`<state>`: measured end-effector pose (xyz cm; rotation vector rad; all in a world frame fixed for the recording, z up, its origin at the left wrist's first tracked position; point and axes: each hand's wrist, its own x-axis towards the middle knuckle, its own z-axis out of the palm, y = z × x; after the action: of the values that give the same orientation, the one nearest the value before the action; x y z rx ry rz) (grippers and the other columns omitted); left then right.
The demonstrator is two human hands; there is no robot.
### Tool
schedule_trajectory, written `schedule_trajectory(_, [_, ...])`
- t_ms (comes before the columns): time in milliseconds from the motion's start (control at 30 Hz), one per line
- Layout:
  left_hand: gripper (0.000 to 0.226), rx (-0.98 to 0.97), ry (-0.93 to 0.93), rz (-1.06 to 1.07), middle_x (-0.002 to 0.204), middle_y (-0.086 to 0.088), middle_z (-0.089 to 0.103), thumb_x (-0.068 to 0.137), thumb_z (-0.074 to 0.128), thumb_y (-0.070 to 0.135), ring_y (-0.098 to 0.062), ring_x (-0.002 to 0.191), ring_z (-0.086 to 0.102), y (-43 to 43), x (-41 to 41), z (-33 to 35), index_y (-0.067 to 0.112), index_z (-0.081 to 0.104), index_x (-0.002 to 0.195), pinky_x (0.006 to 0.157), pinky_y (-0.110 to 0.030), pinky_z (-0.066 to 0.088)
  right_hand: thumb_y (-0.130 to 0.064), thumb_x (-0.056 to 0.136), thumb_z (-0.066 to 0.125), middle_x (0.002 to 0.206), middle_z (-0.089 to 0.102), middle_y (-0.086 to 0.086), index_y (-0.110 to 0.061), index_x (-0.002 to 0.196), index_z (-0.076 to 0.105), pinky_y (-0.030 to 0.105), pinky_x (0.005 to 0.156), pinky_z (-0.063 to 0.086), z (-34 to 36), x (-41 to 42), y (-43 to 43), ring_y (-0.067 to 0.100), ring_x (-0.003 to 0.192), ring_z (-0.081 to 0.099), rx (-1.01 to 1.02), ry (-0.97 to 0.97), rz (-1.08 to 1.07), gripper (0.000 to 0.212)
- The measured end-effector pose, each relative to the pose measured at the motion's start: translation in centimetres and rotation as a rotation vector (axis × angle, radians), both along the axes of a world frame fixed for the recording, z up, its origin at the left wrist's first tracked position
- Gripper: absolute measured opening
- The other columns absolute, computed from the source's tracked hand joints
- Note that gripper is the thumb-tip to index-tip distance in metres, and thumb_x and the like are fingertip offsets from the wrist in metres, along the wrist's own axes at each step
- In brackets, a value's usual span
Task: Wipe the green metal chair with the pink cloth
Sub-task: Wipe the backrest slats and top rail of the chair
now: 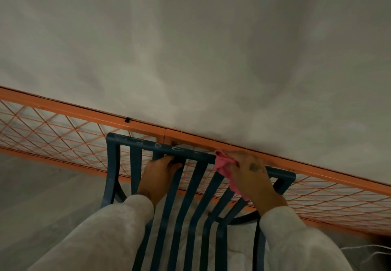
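On my head view, the green metal chair (148, 142) stands directly below me, its back towards the camera. The paint reads dark, almost blue-green in this dim light. The top rail runs from upper left down to the right, with flat vertical slats dropping from it.

Left hand (159, 173): fingers curled over the top rail near its middle, gripping it, between two slats.

Right hand (251, 175): placed on the right part of the same rail, fingers closed round the pink cloth (224, 165). The cloth is bunched; one end sticks up above the rail beside the fingers, and the other hangs down under the palm across the slats. It touches the rail. The thumb is hidden from me.

Both arms wear pale sleeves (118, 228).

Just behind the chair runs an orange fence frame (84, 112) filled with diamond mesh (53, 135); a small black clip (127, 120) sits on its upper bar. Beyond it lies a plain grey surface (190, 48). Pale material (190, 213) shows through the slats; I cannot tell what it is.
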<state>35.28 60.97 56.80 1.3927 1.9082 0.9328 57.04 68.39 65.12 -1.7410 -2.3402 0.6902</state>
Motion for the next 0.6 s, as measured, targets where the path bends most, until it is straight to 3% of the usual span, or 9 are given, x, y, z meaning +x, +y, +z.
schedule_trajectory(133, [0.016, -0.030, -0.030, 0.001, 0.088, 0.001, 0.068, 0.095, 0.057, 0.021, -0.001, 0.066, 0.056, 0.3, -0.5, 0.1, 0.014, 0.065, 0.107, 0.077, -0.028, 0.056, -0.003, 0.096, 0.046, 0.090, 0.070, 0.014, -0.009, 0.108, 0.071, 0.037, 0.073, 0.058, 0.4, -3.5, 1.0, 0.029, 0.078, 0.064, -0.094, -0.028, -0.005, 0.028])
schedule_trajectory(167, [0.017, -0.035, -0.022, -0.009, 0.092, 0.000, 0.068, 0.095, 0.057, 0.021, -0.001, 0.067, 0.057, 0.3, -0.5, 0.0, 0.014, 0.065, 0.108, 0.075, -0.023, 0.053, -0.001, 0.095, 0.045, 0.087, 0.070, 0.016, -0.007, 0.105, 0.071, 0.039, 0.068, 0.058, 0.2, -4.2, 0.9, 0.029, 0.070, 0.063, -0.113, 0.023, -0.003, 0.028])
schedule_trajectory(233, [0.018, -0.038, -0.032, -0.020, 0.100, 0.002, 0.069, 0.095, 0.056, 0.022, 0.000, 0.074, 0.058, 0.4, -0.6, -0.3, 0.016, 0.065, 0.110, 0.074, -0.013, 0.047, 0.001, 0.095, 0.047, 0.084, 0.069, 0.007, -0.011, 0.102, 0.073, 0.021, 0.054, 0.052, 0.0, -4.7, 0.1, 0.017, 0.061, 0.057, -0.091, 0.096, 0.028, 0.029])
schedule_trajectory(300, [0.019, -0.031, -0.055, -0.032, 0.102, 0.004, 0.068, 0.095, 0.057, 0.022, 0.000, 0.078, 0.059, 0.3, -0.7, -0.5, 0.017, 0.065, 0.111, 0.077, -0.013, 0.047, -0.004, 0.096, 0.054, 0.110, 0.069, -0.001, -0.018, 0.120, 0.068, 0.009, 0.076, 0.051, -0.5, -3.7, -0.8, 0.010, 0.088, 0.064, -0.022, 0.136, 0.096, 0.031])
schedule_trajectory(367, [0.018, -0.005, -0.030, -0.042, 0.097, 0.008, 0.067, 0.094, 0.059, 0.022, 0.003, 0.075, 0.058, 0.3, -0.8, -0.5, 0.019, 0.065, 0.110, 0.077, -0.011, 0.049, -0.009, 0.096, 0.056, 0.133, 0.061, -0.003, -0.020, 0.131, 0.061, 0.019, 0.101, 0.047, -0.7, -2.0, -1.1, 0.011, 0.117, 0.059, 0.043, 0.092, 0.122, 0.037])
schedule_trajectory(400, [0.018, 0.010, -0.016, -0.044, 0.097, 0.008, 0.066, 0.093, 0.059, 0.022, 0.003, 0.075, 0.057, 0.2, -0.8, -0.6, 0.020, 0.066, 0.110, 0.074, -0.008, 0.047, -0.008, 0.096, 0.056, 0.133, 0.061, -0.003, -0.021, 0.131, 0.061, 0.016, 0.100, 0.047, -0.7, -1.1, -0.9, 0.009, 0.116, 0.059, 0.048, 0.088, 0.102, 0.037])
schedule_trajectory(467, [0.019, 0.011, -0.014, -0.040, 0.101, 0.005, 0.068, 0.094, 0.059, 0.022, 0.000, 0.080, 0.058, 0.3, -0.8, -0.6, 0.019, 0.065, 0.112, 0.073, -0.006, 0.043, -0.005, 0.096, 0.054, 0.117, 0.070, -0.003, -0.022, 0.126, 0.064, 0.000, 0.074, 0.047, -0.2, 0.3, -0.1, -0.001, 0.092, 0.066, -0.005, 0.099, 0.034, 0.036])
schedule_trajectory(533, [0.021, -0.010, -0.027, -0.019, 0.104, 0.000, 0.069, 0.094, 0.058, 0.022, -0.003, 0.079, 0.060, 0.3, -0.8, -0.7, 0.016, 0.064, 0.113, 0.074, -0.011, 0.045, -0.008, 0.097, 0.053, 0.089, 0.070, -0.009, -0.026, 0.122, 0.067, 0.002, 0.051, 0.042, 0.8, 0.3, 0.9, -0.004, 0.064, 0.061, -0.082, 0.106, -0.001, 0.034])
schedule_trajectory(600, [0.022, -0.023, -0.021, -0.012, 0.104, -0.004, 0.070, 0.094, 0.058, 0.022, -0.002, 0.072, 0.059, 0.3, -0.8, -0.5, 0.014, 0.064, 0.114, 0.071, -0.012, 0.047, -0.014, 0.097, 0.055, 0.079, 0.064, -0.016, -0.030, 0.117, 0.069, 0.004, 0.053, 0.042, 1.4, -1.0, 1.4, -0.002, 0.063, 0.057, -0.085, 0.158, 0.021, 0.030])
